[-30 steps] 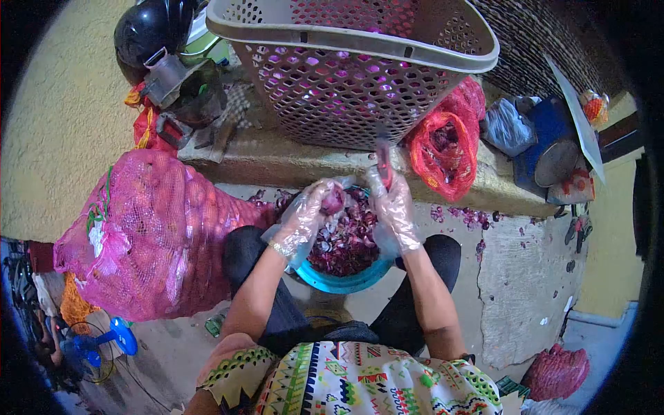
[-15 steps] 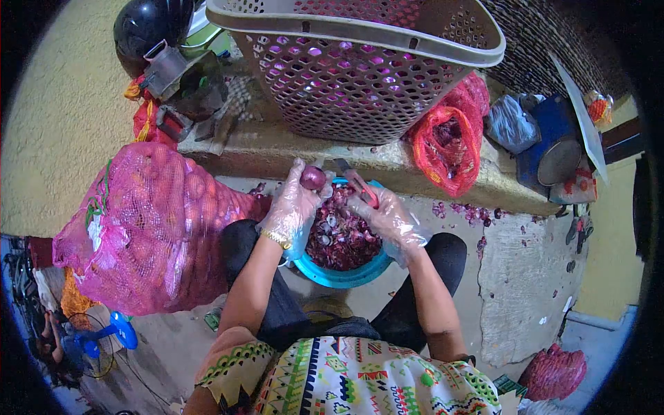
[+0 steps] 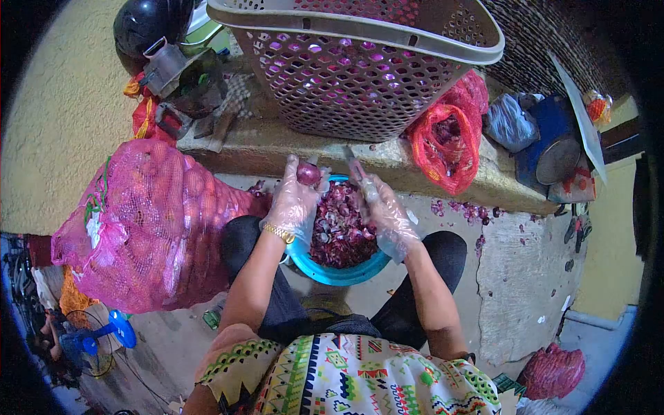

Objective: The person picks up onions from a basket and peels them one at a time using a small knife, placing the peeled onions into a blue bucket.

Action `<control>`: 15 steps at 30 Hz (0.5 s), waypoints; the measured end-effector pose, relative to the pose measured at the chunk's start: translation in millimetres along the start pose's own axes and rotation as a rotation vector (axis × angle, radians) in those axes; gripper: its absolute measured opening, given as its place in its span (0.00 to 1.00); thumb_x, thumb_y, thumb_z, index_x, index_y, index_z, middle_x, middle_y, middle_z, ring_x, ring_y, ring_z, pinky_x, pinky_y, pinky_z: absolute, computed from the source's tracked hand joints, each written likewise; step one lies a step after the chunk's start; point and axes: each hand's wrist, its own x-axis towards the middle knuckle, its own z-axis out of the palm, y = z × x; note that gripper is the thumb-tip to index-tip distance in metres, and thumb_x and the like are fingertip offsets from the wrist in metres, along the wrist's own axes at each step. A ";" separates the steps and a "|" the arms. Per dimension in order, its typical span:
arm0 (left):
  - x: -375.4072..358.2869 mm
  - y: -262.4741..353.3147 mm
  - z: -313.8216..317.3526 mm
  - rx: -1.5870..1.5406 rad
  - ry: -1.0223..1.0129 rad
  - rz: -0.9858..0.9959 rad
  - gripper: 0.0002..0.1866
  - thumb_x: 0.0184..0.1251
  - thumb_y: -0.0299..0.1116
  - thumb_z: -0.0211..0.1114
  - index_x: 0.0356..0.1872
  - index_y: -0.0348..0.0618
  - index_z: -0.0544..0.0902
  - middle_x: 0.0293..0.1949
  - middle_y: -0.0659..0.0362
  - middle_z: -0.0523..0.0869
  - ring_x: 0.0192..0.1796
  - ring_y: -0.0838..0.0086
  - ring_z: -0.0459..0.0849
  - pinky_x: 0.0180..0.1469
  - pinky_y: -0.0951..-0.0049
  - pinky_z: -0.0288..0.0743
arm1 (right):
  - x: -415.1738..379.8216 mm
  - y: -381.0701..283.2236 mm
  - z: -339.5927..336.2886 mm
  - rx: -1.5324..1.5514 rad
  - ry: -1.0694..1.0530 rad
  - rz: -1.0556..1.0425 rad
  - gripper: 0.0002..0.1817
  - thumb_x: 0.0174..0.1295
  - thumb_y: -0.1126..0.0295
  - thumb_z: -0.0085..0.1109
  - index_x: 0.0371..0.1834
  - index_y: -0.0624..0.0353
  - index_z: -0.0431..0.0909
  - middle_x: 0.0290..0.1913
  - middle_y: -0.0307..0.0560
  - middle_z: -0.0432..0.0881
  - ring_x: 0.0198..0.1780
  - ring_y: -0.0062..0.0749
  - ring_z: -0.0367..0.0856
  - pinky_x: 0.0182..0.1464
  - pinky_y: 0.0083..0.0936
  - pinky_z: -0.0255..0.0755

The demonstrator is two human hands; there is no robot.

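My left hand (image 3: 290, 202), in a clear plastic glove, grips a small red onion (image 3: 308, 173) between its fingers above the basin's left edge. A knife (image 3: 355, 166) is in my gloved right hand (image 3: 391, 218), its blade pointing up and away from me. Right hand and onion are apart. Below both hands, between my knees, sits a round blue basin (image 3: 339, 278) filled with purple onion skins and trimmings (image 3: 342, 232). My gloves cover part of its left and right rims.
A bulging pink mesh sack (image 3: 162, 228) of onions stands at the left. On the ledge ahead are a tall perforated basket (image 3: 373, 90) and an open red net bag (image 3: 449, 149). Loose skins (image 3: 477, 213) litter the floor at right. A blue fan (image 3: 104, 339) is at lower left.
The right hand has moved slightly right and down, away from the onion, and the knife now points more upright. My left hand still holds the onion, in nearly the same place.
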 end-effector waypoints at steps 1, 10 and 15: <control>0.5 -0.4 0.5 0.002 0.014 0.014 0.22 0.65 0.44 0.71 0.51 0.45 0.71 0.49 0.52 0.77 0.49 0.58 0.78 0.53 0.51 0.83 | -5.3 -11.9 4.7 0.077 0.041 0.042 0.19 0.76 0.52 0.48 0.57 0.53 0.74 0.34 0.32 0.77 0.31 0.16 0.74 0.33 0.19 0.70; 3.7 3.4 -4.5 -0.042 -0.003 -0.051 0.25 0.68 0.48 0.68 0.53 0.43 0.68 0.51 0.49 0.77 0.50 0.55 0.79 0.49 0.55 0.84 | 1.8 -2.8 11.9 0.357 0.015 0.096 0.21 0.75 0.50 0.49 0.62 0.49 0.72 0.32 0.30 0.73 0.26 0.16 0.69 0.28 0.19 0.66; -1.0 1.8 0.1 0.008 -0.002 -0.020 0.26 0.69 0.51 0.66 0.53 0.43 0.67 0.50 0.49 0.76 0.50 0.54 0.79 0.47 0.56 0.84 | 2.0 -0.4 12.3 0.299 -0.003 0.077 0.19 0.75 0.50 0.50 0.54 0.52 0.75 0.29 0.29 0.72 0.24 0.14 0.66 0.24 0.18 0.62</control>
